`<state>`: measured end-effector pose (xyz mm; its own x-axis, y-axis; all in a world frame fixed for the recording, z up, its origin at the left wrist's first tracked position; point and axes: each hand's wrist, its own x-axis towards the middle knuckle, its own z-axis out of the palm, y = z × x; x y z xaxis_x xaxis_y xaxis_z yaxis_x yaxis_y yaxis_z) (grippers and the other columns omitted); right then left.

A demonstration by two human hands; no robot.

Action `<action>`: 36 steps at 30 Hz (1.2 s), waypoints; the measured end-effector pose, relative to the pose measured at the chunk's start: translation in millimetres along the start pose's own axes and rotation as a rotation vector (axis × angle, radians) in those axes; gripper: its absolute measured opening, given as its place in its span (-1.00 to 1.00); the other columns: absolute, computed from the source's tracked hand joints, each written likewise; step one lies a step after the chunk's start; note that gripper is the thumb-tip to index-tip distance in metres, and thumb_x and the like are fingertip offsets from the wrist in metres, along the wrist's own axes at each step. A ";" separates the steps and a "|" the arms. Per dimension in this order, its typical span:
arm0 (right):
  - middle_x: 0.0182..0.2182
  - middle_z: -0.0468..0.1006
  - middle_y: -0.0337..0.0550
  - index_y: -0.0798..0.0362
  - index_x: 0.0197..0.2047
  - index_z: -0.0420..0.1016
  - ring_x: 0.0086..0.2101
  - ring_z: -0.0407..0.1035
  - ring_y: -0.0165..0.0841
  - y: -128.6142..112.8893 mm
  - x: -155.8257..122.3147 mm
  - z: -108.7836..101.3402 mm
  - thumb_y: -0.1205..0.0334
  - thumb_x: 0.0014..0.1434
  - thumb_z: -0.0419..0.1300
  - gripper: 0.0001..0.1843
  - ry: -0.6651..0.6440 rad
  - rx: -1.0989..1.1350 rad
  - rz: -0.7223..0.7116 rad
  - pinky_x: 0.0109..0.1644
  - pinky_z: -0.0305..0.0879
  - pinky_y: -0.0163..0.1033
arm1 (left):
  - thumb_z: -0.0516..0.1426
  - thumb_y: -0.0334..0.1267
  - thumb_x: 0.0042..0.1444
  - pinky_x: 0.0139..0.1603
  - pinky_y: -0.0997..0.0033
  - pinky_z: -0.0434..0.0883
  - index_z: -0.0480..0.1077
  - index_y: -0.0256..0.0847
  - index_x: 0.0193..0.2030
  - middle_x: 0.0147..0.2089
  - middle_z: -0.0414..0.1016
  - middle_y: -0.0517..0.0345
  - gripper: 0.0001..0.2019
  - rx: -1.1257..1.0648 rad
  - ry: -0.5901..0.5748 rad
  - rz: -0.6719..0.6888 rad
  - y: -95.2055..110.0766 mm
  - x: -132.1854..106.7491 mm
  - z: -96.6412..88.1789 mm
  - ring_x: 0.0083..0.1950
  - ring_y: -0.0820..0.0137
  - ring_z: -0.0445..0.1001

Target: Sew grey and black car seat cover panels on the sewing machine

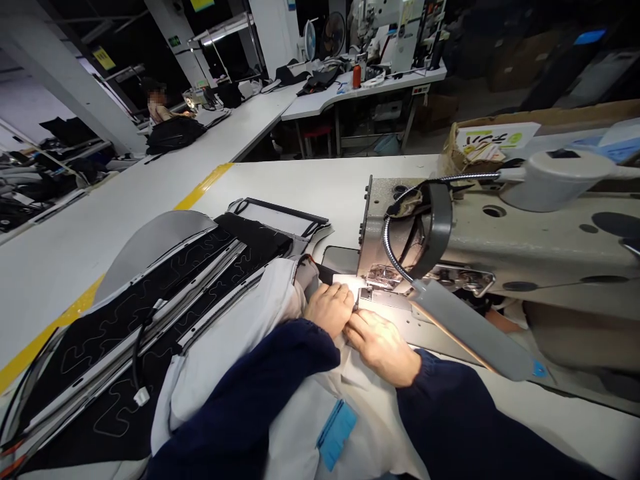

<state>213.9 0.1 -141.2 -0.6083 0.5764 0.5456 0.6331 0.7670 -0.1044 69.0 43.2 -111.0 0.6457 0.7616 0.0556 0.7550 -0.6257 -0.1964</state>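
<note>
A car seat cover [280, 283], pale on one side with black panels [115, 373] and a wire heating pattern, lies across the table to the left. My left hand [330, 308] is closed, its fingers curled over the cover's edge just left of the sewing machine's [367, 293] lit needle area. Beside it my right hand [383, 347] pinches the same edge, fingertips meeting those of the left hand. The needle itself is too small to make out. A blue tag [337, 433] sits on the pale fabric below my hands. A white connector [141, 397] hangs from a black cable on the panel.
A gray lamp arm [475, 330] reaches over the machine bed, right of my hands. Behind the machine stands a cardboard box [455, 143] holding papers. Yellow tape [205, 185] marks the long white table. Far left, another person [159, 110] sits at a machine.
</note>
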 end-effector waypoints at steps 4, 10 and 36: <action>-0.37 0.39 -0.10 0.17 -0.33 0.47 -0.33 0.19 -0.30 8.2 -5.7 -8.2 0.41 0.31 -0.04 -0.72 0.027 -0.035 -0.038 -0.21 0.19 -0.21 | -0.03 -0.38 0.28 0.01 0.28 0.35 0.40 -0.37 0.04 0.11 0.44 -0.02 -0.72 -0.020 -0.004 0.027 6.8 8.9 0.1 0.11 0.28 0.38; -0.36 0.40 -0.05 0.20 -0.31 0.48 -0.32 0.24 -0.28 15.9 -9.0 -22.8 0.49 0.28 -0.08 -0.69 0.007 -0.070 -0.058 -0.24 0.21 -0.20 | -0.07 -0.38 0.30 0.01 0.25 0.36 0.41 -0.36 0.03 0.08 0.45 0.00 -0.71 -0.055 -0.029 0.037 16.4 22.0 -4.8 0.09 0.27 0.39; -0.14 0.43 0.11 0.24 -0.04 0.42 -0.08 0.28 -0.14 -27.3 -14.0 -26.2 0.40 0.30 -0.11 -0.68 -0.148 0.008 0.060 0.02 0.27 -0.01 | 0.07 -0.38 0.15 0.09 0.21 0.22 0.49 -0.15 -0.27 -0.18 0.48 0.17 -0.84 -0.182 0.159 0.113 -4.5 8.2 -7.3 -0.12 0.31 0.32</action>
<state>217.7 -36.4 -124.2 -0.6337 0.6561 0.4098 0.6670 0.7318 -0.1399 71.7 51.1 -102.5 0.7259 0.6582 0.1997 0.6762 -0.7360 -0.0319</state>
